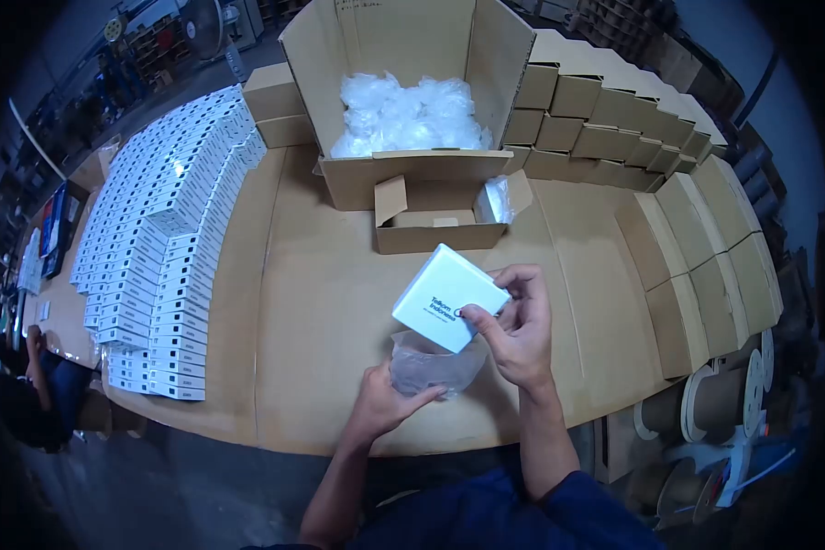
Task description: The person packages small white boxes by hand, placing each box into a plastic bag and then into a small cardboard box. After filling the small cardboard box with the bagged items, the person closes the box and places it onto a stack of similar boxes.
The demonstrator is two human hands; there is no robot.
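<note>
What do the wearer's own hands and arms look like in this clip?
Both the left hand and right hand are ungloved, with no ring, watch or wristband visible. The right arm's dark blue sleeve leaves the forearm bare; the left forearm is bare too.

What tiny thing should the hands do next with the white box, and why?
I'd guess ease the white box down into the bag. The right hand holds the box, its lower corner close over the bag, and the left hand holds the bag. A plastic-wrapped pack sits in the open carton, so bagging seems likely.
</note>
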